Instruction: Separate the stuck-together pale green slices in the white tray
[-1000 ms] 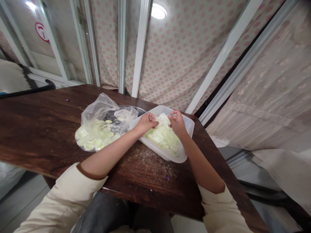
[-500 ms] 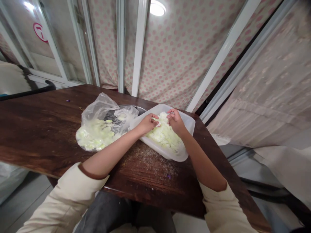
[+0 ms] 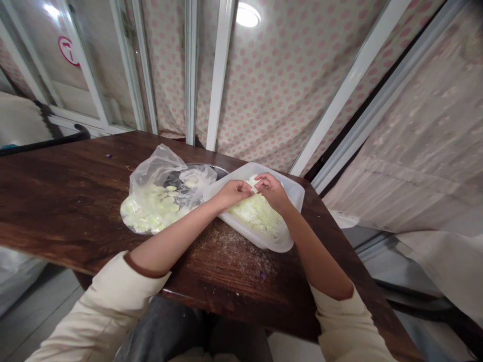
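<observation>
My left hand and my right hand come close together above a white plastic tub. Both hands are pinched on a small pale petal-like piece held between the fingertips. Below them, a heap of thin, pale yellow-green petal-like pieces fills much of the tub. To the left of my left hand lies a clear plastic bag with similar pale pieces in it. What these pieces are made of, I cannot tell.
Behind the bag, a round metal tray is partly covered. The dark wooden table has glittery specks and a small purple scrap near its front. Glass panels with a dotted curtain stand behind it.
My left fingers have closed together and moved slightly right, nearer my right fingertips. A pale piece now shows between the hands. The whole view has shifted slightly.
</observation>
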A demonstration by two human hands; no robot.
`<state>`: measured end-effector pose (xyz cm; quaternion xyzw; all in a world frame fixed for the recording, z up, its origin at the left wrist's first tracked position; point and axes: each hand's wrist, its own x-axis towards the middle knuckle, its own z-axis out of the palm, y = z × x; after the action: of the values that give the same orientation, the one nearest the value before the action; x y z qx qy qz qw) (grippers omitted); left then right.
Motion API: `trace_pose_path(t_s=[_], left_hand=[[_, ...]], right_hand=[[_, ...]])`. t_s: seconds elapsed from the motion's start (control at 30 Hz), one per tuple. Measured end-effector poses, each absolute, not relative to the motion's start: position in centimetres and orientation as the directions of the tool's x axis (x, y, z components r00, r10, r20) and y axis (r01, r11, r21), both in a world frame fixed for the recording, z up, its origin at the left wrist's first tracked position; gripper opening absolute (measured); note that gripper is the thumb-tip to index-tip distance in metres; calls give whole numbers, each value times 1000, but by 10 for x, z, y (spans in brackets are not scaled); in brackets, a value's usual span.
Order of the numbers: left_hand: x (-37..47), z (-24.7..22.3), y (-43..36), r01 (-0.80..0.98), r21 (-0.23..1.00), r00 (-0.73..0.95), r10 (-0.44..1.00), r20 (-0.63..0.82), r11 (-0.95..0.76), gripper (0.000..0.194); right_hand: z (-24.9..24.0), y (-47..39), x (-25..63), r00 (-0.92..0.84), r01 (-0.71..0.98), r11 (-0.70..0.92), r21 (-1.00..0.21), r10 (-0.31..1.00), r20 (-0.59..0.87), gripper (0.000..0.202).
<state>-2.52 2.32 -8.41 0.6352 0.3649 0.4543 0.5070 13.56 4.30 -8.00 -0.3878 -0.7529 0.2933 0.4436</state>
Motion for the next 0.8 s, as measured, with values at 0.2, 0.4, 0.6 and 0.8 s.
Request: trace_pose_path(t_s=[0.2, 0.4, 0.6, 0.8], left_hand=[[-26, -88, 26, 53, 968, 318, 923, 215, -243, 23], [-26, -88, 26, 116, 952, 294, 925, 239, -283, 22], [-27, -88, 26, 158, 945, 210, 945, 250, -285, 16], [-27, -88, 26, 175, 937, 193, 943, 270, -304, 15]], right_hand=[[-81, 43, 135, -327, 303, 533, -790, 837, 439, 19], [-79, 42, 134, -318, 263, 531, -806, 836, 447, 20], [-77, 40, 133, -339, 236, 533, -813, 829, 445, 21], [-76, 34, 130, -432, 188, 530, -827, 801, 415, 34]])
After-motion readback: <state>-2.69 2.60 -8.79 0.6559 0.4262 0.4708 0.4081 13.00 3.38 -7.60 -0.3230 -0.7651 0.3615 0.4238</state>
